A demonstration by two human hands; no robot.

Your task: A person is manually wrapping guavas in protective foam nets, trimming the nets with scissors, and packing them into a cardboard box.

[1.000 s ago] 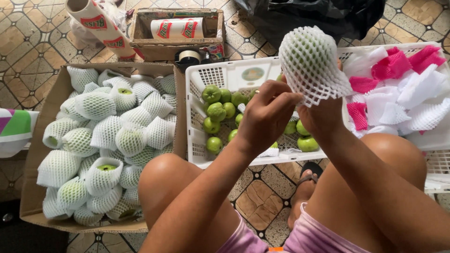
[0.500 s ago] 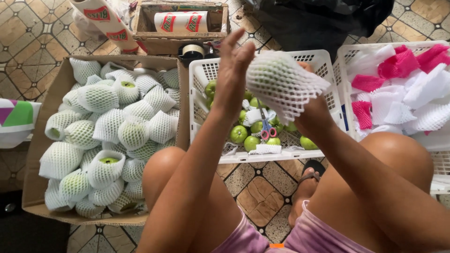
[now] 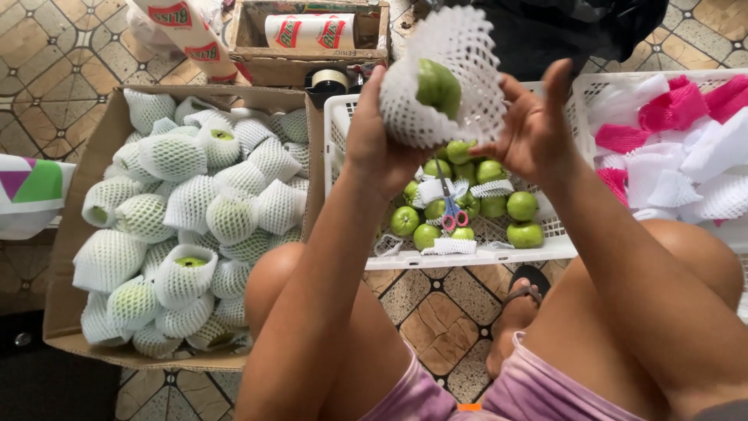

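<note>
The fruit (image 3: 438, 86) sits only partway inside the sleeve (image 3: 444, 78), its green top bare at the open mouth, so the likeliest slip, as I judge it, is the fruit sliding out if the mouth tips downward. It would drop toward the crate (image 3: 351, 125) below, onto the loose fruit (image 3: 499, 206) and scissors (image 3: 450, 204) (a bruise at best). A second risk is the net tearing or stretching unevenly if the fingers pull one side harder than the other; the mesh looks thin and flares wide at the rim.

The left hand (image 3: 378, 144) is closed around the sleeve's side at about 9 o'clock of the fruit, thumb and fingers wrapped on the foam. The right hand (image 3: 534, 129) is mostly open, fingers spread, with only the fingertips touching the sleeve's edge at about 3 o'clock; it grips nothing firmly.

The fruit is round, smooth and plain green, held up above the far rim of the crate, at 12 o'clock from the knees. The sleeve is white foam mesh, cup-shaped. At 9 o'clock, a box (image 3: 93, 187) holds many fruit already sleeved; at 3 o'clock, another crate holds white and pink sleeves (image 3: 670, 148).
</note>
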